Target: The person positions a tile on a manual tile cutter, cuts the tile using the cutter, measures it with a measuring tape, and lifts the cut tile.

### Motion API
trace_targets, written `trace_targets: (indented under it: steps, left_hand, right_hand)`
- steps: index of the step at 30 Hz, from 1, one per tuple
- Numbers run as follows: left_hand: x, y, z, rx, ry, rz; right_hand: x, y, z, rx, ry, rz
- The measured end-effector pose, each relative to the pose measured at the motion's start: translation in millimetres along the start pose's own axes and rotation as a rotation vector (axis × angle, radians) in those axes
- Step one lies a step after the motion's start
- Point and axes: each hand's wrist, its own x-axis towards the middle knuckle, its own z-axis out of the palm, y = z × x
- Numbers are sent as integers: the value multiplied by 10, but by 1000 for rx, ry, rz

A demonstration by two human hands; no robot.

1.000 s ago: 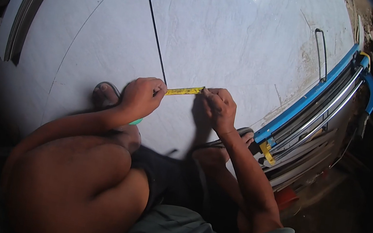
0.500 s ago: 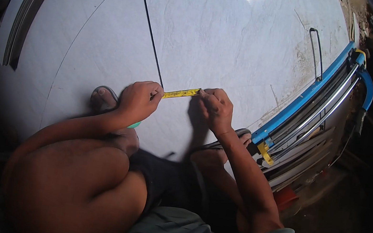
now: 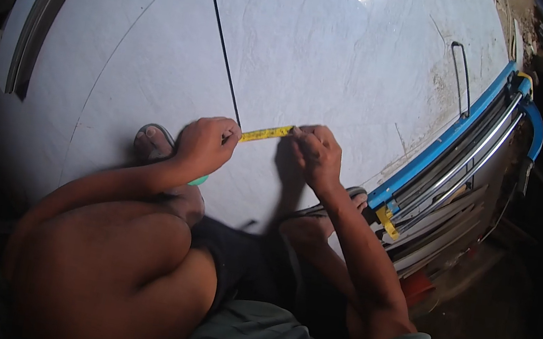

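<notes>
A short stretch of yellow measuring tape (image 3: 266, 132) spans the gap between my two hands, above the pale floor (image 3: 300, 68). My left hand (image 3: 207, 144) is closed on the tape's left end, beside the lower end of a thin dark line (image 3: 224, 40) on the floor. Part of a green object (image 3: 198, 180) shows below that hand. At the tape's right end, the fingers of my right hand (image 3: 316, 154) pinch it. The fingertips of both hands are partly hidden.
A blue tile cutter (image 3: 444, 143) with metal rails lies at the right, near a thin dark handle (image 3: 462, 79). Long dark strips (image 3: 49, 10) run along the left. My sandalled feet are below my hands. A red object (image 3: 415, 288) shows lower right.
The view has shifted very slightly. Both hands keep their hold on the tape, with little visible movement.
</notes>
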Motion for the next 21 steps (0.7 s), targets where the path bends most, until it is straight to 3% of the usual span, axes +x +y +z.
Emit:
trace_targets:
  steps: [21]
  left_hand:
    - [23, 8, -6, 16, 34, 27]
  right_hand:
    - [-53, -35, -67, -9, -73, 36]
